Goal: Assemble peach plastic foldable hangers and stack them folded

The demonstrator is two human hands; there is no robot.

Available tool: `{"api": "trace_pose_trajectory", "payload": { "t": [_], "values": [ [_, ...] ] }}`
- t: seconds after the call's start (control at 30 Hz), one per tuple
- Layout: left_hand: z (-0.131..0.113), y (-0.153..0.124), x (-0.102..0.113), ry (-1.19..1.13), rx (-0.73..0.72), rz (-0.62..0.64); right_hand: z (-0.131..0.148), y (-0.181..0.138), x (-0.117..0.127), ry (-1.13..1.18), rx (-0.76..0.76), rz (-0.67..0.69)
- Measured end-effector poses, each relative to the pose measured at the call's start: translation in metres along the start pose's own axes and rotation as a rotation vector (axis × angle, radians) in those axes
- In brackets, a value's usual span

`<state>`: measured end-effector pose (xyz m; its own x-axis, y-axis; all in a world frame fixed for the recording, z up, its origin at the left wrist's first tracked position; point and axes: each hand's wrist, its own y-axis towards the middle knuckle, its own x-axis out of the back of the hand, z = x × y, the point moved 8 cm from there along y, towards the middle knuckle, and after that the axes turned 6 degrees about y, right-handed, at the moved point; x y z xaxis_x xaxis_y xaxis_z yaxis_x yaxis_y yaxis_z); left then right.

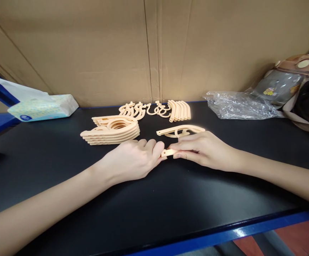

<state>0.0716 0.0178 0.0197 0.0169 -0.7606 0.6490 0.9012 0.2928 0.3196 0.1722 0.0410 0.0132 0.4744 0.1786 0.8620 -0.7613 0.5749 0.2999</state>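
Note:
My left hand [135, 158] and my right hand [207, 149] meet over the middle of the black table, both closed on a cream plastic hanger arm [168, 153]. Only a short stretch with a small hole shows between my fingers; the rest of it is hidden. Just behind my right hand lie another hanger arm [181, 128] and a hook [173, 135], partly covered by that hand. A stack of folded hangers [111, 135] sits behind my left hand.
Loose hanger hooks [133, 109] and a row of hanger arms [179, 110] lie along the back, by a cardboard wall [103, 53]. A tissue pack [44, 106] stands at left. A clear plastic bag [231, 105] and a bottle [279, 85] occupy the right.

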Motion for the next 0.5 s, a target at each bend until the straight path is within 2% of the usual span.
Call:
{"api": "trace_pose_trajectory", "payload": {
  "t": [0.5],
  "values": [
    [0.0048, 0.0001, -0.0041, -0.206, 0.068, -0.015, -0.0017, -0.0007, -0.0019, -0.086, 0.033, 0.002]
  ]
}}
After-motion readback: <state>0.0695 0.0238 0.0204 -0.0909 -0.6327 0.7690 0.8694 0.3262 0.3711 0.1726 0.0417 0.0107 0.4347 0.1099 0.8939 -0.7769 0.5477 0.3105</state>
